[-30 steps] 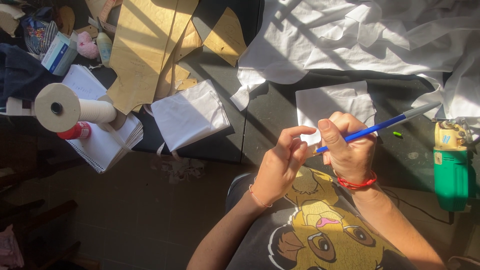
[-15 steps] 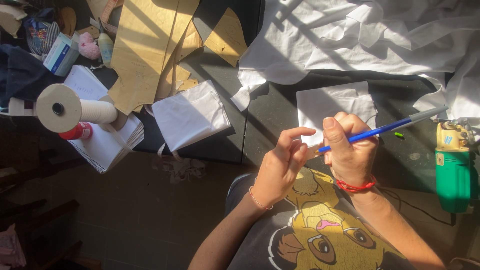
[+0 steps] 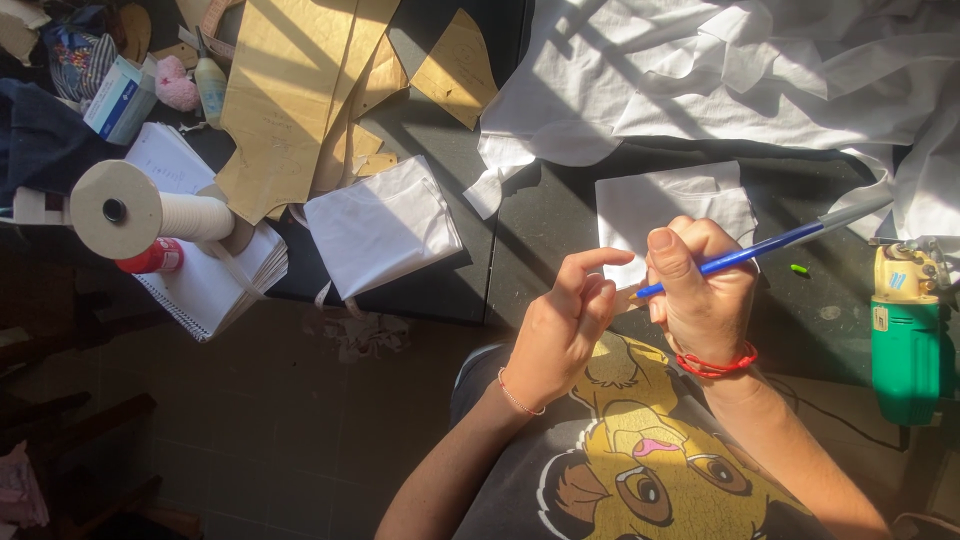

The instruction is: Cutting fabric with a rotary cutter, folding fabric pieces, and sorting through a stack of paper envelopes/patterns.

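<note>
Two hands at the near edge of a dark table [image 3: 560, 210].

Right hand [image 3: 700, 290]: closed in a fist around a blue pen [image 3: 760, 245]. The pen's tip points left toward the other hand and its grey cap end slants up and right, past the fist. A red cord bracelet [image 3: 715, 365] sits on the wrist.

Left hand [image 3: 565, 325]: loosely open and holding nothing, fingers curled, forefinger stretched toward the pen's tip, just beside it. Whether it touches the tip cannot be told.

A small white fabric piece [image 3: 670, 200] lies on the table just beyond both hands.

Further items:
- large white cloth [image 3: 740, 70], top right
- folded white fabric [image 3: 380, 225], left of the hands
- tan paper patterns [image 3: 290, 90]
- spool of white thread [image 3: 150, 212] over a spiral notebook [image 3: 205, 290]
- green and yellow power tool [image 3: 905, 335], far right
</note>
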